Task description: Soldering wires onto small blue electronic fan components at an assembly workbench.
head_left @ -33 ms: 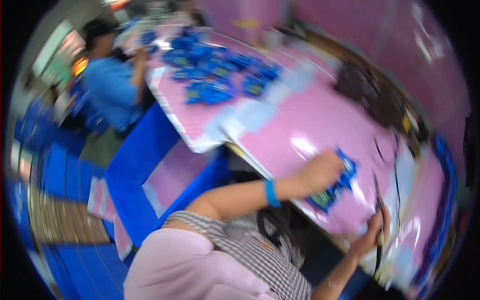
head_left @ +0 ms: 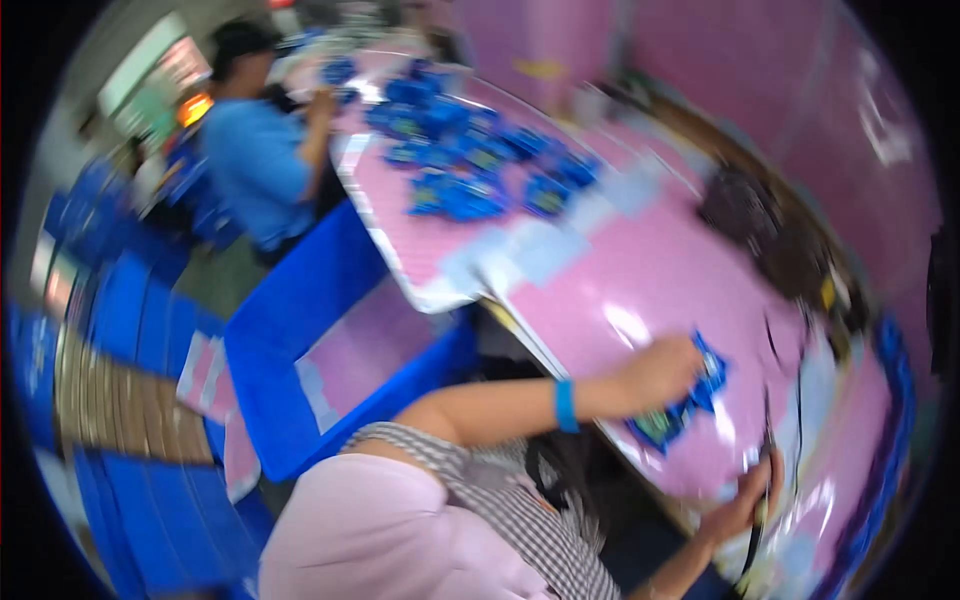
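Note:
My left hand (head_left: 660,376), with a teal wristband on its arm, is closed at a shiny blue star-shaped packet (head_left: 710,373) on the pink tabletop (head_left: 620,270). More blue-and-green wrapping (head_left: 655,428) shows below that hand; whether it is the same packet I cannot tell. The fingers appear pinched on the blue wrapping, though blur hides the exact contact. Nearer the lower right, my right hand (head_left: 745,495) is wrapped round a long, thin, dark-handled pointed tool (head_left: 758,530). Its slim tip points away from me; its exact kind is unclear.
Many similar blue packets (head_left: 455,150) lie heaped at the table's far end. A large blue bin (head_left: 275,400) stands left of the table. Beyond it is a person in a blue shirt (head_left: 255,165). Dark bundles (head_left: 745,205) and cables line the table's right side.
The whole scene has shifted right and down in the picture as my head moved. Both hands keep their holds, and I see no clear movement of them against the table.

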`<move>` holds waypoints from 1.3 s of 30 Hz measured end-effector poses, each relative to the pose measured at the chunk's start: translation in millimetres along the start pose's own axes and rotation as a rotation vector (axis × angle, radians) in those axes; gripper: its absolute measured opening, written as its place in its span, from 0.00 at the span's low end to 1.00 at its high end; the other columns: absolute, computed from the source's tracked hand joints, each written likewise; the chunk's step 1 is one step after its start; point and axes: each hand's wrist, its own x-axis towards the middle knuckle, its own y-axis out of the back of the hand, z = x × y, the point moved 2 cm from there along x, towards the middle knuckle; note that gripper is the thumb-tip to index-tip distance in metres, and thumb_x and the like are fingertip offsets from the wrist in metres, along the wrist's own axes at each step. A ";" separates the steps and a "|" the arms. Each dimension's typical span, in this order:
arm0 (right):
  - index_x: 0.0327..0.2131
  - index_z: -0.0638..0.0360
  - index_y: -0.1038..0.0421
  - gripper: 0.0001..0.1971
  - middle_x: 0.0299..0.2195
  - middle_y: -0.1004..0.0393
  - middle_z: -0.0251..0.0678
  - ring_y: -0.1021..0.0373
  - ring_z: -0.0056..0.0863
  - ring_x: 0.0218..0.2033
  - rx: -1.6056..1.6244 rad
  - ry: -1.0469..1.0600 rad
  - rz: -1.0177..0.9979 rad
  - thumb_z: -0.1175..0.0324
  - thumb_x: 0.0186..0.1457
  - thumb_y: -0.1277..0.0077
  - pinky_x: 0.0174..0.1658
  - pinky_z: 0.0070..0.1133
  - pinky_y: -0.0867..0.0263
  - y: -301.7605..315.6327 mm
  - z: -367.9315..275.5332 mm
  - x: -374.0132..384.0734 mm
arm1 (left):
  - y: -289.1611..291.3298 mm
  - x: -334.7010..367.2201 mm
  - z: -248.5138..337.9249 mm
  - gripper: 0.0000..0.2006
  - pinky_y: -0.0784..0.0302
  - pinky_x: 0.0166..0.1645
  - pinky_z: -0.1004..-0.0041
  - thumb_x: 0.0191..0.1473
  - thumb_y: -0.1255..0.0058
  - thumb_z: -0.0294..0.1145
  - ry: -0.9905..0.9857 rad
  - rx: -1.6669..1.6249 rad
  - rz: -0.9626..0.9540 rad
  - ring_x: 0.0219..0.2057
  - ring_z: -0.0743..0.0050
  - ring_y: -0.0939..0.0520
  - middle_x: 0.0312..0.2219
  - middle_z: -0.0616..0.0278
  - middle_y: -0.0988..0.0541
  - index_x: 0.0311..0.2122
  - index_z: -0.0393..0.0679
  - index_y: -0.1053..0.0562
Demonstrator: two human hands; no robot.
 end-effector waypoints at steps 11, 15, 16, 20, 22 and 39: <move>0.43 0.67 0.33 0.11 0.20 0.31 0.38 0.35 0.25 0.19 -0.274 0.196 -0.400 0.69 0.63 0.58 0.23 0.20 0.39 -11.4 -7.9 -0.5 | -0.4 -16.9 9.8 0.05 0.30 0.36 0.55 0.44 0.50 0.27 -0.056 0.008 0.274 0.28 0.45 0.25 0.23 0.47 0.26 0.24 0.36 0.27; 0.37 0.61 0.38 0.32 0.31 0.33 0.36 0.36 0.31 0.35 -0.342 0.230 -0.762 0.67 0.28 0.28 0.42 0.24 0.39 -38.7 -12.3 -15.3 | 36.0 -18.8 -2.1 0.07 0.30 0.32 0.61 0.50 0.48 0.31 -0.092 -0.115 0.401 0.26 0.51 0.26 0.23 0.49 0.26 0.25 0.38 0.26; 0.36 0.59 0.39 0.31 0.38 0.33 0.41 0.37 0.34 0.38 -0.530 0.098 -0.966 0.66 0.29 0.29 0.45 0.24 0.40 -54.9 -27.6 -18.9 | 53.7 -31.7 -16.7 0.11 0.31 0.30 0.67 0.55 0.50 0.32 0.034 -0.215 0.398 0.24 0.64 0.25 0.22 0.54 0.26 0.25 0.36 0.26; 0.34 0.58 0.39 0.25 0.45 0.35 0.51 0.38 0.49 0.44 -0.563 0.328 -0.937 0.69 0.33 0.33 0.47 0.33 0.40 -103.2 -20.8 -33.9 | 130.8 -90.4 -23.1 0.13 0.38 0.24 0.79 0.57 0.51 0.33 0.369 -0.263 0.646 0.19 0.87 0.33 0.15 0.71 0.31 0.22 0.39 0.29; 0.33 0.58 0.39 0.25 0.36 0.36 0.47 0.37 0.46 0.39 -0.486 0.440 -0.973 0.68 0.34 0.34 0.43 0.33 0.39 -135.5 -27.5 -41.4 | 147.9 -127.3 -49.8 0.11 0.41 0.23 0.80 0.56 0.49 0.30 0.355 -0.240 0.839 0.20 0.90 0.36 0.17 0.73 0.32 0.23 0.39 0.30; 0.29 0.61 0.41 0.10 0.47 0.29 0.52 0.31 0.40 0.50 -0.065 0.487 -0.705 0.80 0.51 0.48 0.54 0.32 0.39 -203.0 -53.7 -45.4 | 148.2 -150.7 -44.5 0.26 0.27 0.32 0.66 0.46 0.43 0.32 0.141 0.645 0.597 0.27 0.57 0.26 0.26 0.54 0.33 0.54 0.45 0.32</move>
